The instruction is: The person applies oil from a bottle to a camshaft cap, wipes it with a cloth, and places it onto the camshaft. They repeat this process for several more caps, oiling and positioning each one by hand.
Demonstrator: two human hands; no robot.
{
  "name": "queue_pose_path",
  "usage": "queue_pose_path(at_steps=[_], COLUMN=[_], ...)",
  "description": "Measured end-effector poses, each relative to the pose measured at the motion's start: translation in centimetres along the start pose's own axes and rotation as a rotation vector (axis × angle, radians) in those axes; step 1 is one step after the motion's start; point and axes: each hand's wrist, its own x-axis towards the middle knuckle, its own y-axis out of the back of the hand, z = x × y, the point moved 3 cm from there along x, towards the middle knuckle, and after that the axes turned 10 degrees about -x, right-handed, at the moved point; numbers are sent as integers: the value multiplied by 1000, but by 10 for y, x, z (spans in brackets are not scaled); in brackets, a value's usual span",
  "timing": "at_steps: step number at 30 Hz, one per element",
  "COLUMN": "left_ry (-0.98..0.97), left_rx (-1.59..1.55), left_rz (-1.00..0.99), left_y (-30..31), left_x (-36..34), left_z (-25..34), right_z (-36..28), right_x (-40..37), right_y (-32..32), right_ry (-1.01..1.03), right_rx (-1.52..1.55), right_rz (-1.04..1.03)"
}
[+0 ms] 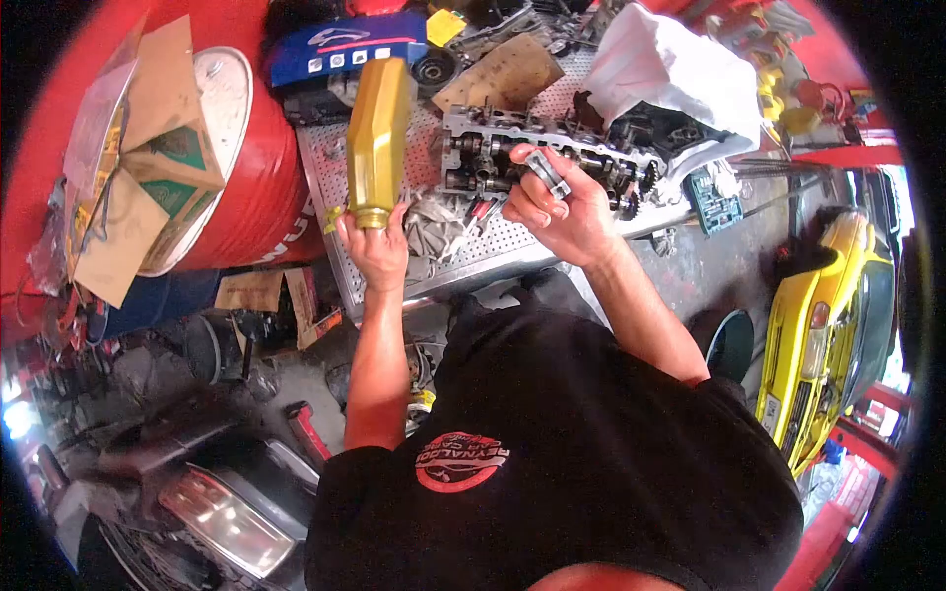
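A gold plastic bottle (378,133) is upended in my left hand (376,248), its neck between my fingers, over the left part of the perforated metal table (320,163). My right hand (567,212) holds a small metal part (547,174) between thumb and fingers, raised in front of the cylinder head (473,148). The cylinder head lies on the table with its shafts and gears showing. Between my two hands, a crumpled grey rag (434,227) lies near the table's front edge.
On the table's back side are a blue box (345,44), stained cardboard (501,74) and a white bag (675,74) around dark metal parts. A red drum (261,187) with open cardboard boxes stands at the left. A yellow car front (803,325) is at the right.
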Motion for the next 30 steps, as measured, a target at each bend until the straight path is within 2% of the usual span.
queue_pose_path(at_steps=[7, 10, 13, 14, 17, 18, 21, 22, 25, 26, 30], left_ry=[60, 100, 110, 100, 93, 96, 83, 87, 87, 88, 80], left_rx=[-11, -7, -2, 1, 9, 12, 3, 1, 24, 27, 29], left_rz=[-144, -143, -131, -118, -73, -57, -46, -62, -92, -103, -143], left_y=[18, 21, 22, 21, 20, 20, 18, 18, 16, 16, 14], left_x=[-38, -50, -51, -51, -46, -45, -41, -40, -36, -34, -33], left_z=[-3, -3, -3, -4, -4, -4, -8, -9, -12, -12, -14], right_z=[-24, -28, -31, -32, -42, -45, -45, -45, -51, -54, -53], right_x=[-2, -3, -3, -3, -10, -11, -14, -15, -17, -16, -12], right_y=[2, 4, 2, 1, -6, -8, -16, -14, -28, -39, -44], right_ry=[87, 106, 129, 172, 193, 307, 495, 461, 564, 689, 801], right_rx=[43, 52, -6, -93, -684, -893, -1167, -1218, -1731, -1905, -2057], right_rz=[-44, -74, -14, -3, 377, 396, 420, 436, 438, 430, 299])
